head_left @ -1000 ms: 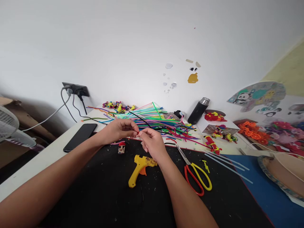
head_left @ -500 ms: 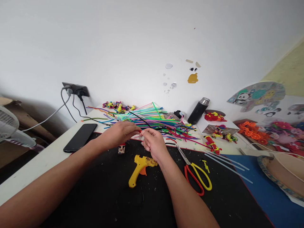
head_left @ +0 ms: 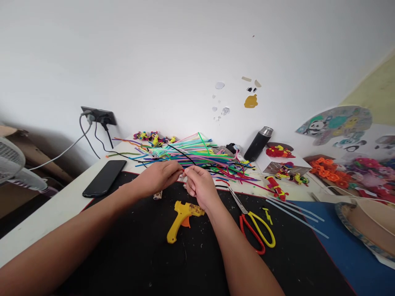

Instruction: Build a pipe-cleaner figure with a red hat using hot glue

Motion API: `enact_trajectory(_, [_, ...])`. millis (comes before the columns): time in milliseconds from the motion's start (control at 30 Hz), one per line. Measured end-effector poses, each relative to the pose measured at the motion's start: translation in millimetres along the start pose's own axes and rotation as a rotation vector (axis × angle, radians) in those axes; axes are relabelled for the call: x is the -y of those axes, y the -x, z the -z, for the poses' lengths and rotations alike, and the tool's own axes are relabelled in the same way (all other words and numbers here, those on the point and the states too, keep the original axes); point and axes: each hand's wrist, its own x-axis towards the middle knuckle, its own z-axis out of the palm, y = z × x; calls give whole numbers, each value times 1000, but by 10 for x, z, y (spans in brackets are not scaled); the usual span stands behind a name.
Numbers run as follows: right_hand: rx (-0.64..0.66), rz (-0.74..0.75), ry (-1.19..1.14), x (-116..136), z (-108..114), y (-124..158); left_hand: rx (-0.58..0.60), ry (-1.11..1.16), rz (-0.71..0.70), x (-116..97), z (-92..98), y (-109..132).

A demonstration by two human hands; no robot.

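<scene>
My left hand (head_left: 162,176) and my right hand (head_left: 201,187) meet above the far edge of the black mat, both closed in a pinch with fingertips nearly touching. Between them shows only a speck of red, too small to name. Just below lies a yellow hot glue gun (head_left: 182,216) with an orange trigger, its nozzle end hidden behind my right wrist. A small block-like piece with a dark pattern (head_left: 157,195) sits under my left hand, which partly covers it. Scissors (head_left: 251,224) with one red and one yellow handle rest to the right.
Behind my hands spreads a pile of colourful pipe cleaners (head_left: 188,152). A phone (head_left: 105,178) lies at left. A black flask (head_left: 258,144) leans near a white box (head_left: 285,167) bearing small figures. Clear glue sticks (head_left: 298,217) and a round basket (head_left: 354,230) are at right.
My left hand has lowered and turned slightly, now covering the red top of the small block-like piece. My right hand has hardly moved; both stay pinched.
</scene>
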Motion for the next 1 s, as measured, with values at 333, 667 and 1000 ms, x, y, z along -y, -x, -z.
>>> enact_trajectory(333, [16,13,79,-25,-8,1,14,27,-17,3,56,7])
enact_trajectory(667, [-36,80,194,-77,31,-43,81,458,354,3,142,-69])
enact_trajectory(1000, [-17,178,424,-113,26,-6,244,946,547,-9,265,-116])
